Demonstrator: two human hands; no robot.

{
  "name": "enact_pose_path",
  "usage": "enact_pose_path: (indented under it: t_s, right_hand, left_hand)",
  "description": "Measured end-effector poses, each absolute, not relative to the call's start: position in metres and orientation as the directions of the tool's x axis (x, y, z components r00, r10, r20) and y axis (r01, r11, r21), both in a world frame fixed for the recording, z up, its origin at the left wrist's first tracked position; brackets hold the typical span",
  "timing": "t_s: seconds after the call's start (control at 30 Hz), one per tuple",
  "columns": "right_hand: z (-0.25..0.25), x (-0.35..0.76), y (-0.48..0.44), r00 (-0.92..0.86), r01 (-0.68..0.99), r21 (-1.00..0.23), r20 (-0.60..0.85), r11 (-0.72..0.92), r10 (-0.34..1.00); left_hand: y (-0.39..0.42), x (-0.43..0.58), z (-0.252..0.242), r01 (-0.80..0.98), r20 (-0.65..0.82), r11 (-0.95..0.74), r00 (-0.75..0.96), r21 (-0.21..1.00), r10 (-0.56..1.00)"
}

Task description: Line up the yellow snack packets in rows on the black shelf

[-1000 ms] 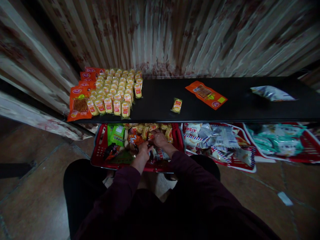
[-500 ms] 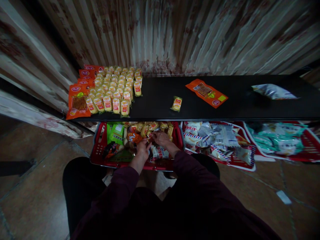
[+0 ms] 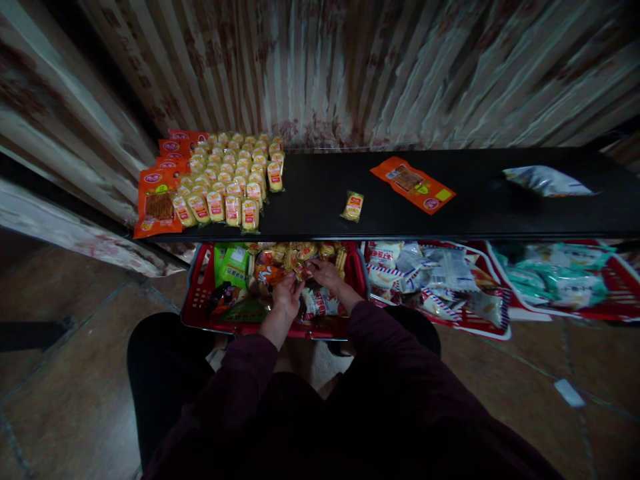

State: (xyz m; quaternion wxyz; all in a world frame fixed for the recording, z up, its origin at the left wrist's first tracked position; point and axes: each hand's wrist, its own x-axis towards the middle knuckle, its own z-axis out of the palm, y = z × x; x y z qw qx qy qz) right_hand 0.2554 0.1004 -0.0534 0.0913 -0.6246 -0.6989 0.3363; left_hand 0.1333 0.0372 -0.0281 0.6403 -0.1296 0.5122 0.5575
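Both hands are inside a red basket [image 3: 273, 329] below the shelf edge. My left hand [image 3: 286, 297] and my right hand [image 3: 327, 277] meet over the pile, fingertips closed on a small snack in a clear wrapper with red and yellow print [image 3: 301, 271]. Its far side blends into other yellow wrapped snacks [image 3: 307, 251] behind it. By my left hand lie an orange packet [image 3: 265, 272] and a green packet [image 3: 233, 264]. A white packet with red and blue print [image 3: 321, 304] is just below my right hand.
On the black shelf [image 3: 315, 180] stand rows of wrapped yellow cakes [image 3: 233, 173], orange packets [image 3: 159, 200], one loose cake [image 3: 353, 207], a flat orange packet [image 3: 413, 185] and a white-blue packet [image 3: 545, 181]. Two more red baskets, with white packets [image 3: 445, 270] and teal packets [image 3: 575, 283], sit right.
My right hand's fingers have shifted slightly, and more of the small wrapped snack shows between my hands. The things on the shelf have stayed put.
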Motion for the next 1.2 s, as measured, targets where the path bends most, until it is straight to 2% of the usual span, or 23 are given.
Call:
enact_pose_path:
  t_s: [0.2,0.33,0.47,0.53,0.67,1.2]
  right_hand:
    - [-0.053,0.255,0.093,-0.134,0.626,-0.761,-0.320,-0.170,0.938]
    - [-0.058,0.248,0.078,-0.037,0.343,-0.876,-0.372,-0.338,0.927]
    - [-0.055,0.240,0.066,0.014,-0.099,-0.847,-0.526,-0.522,0.851]
    - [-0.050,0.238,0.063,0.015,-0.222,-0.796,-0.580,-0.563,0.815]
    - [-0.043,0.233,0.057,0.015,-0.253,-0.750,-0.635,-0.611,0.773]
    - [-0.043,0.215,0.041,-0.032,-0.291,-0.797,-0.544,-0.529,0.838]
  left_hand:
    - [0.039,0.127,-0.029,-0.788,-0.799,0.404,-0.176,0.464,0.575]
    - [0.039,0.124,-0.029,-0.762,-0.788,0.405,-0.216,0.505,0.577]
    - [0.039,0.118,-0.026,-0.754,-0.768,0.382,-0.244,0.535,0.593]
    - [0.040,0.115,-0.023,-0.760,-0.750,0.358,-0.247,0.543,0.614]
    - [0.044,0.108,-0.016,-0.762,-0.732,0.318,-0.281,0.563,0.621]
    - [0.046,0.112,-0.018,-0.764,-0.640,0.194,-0.342,0.616,0.687]
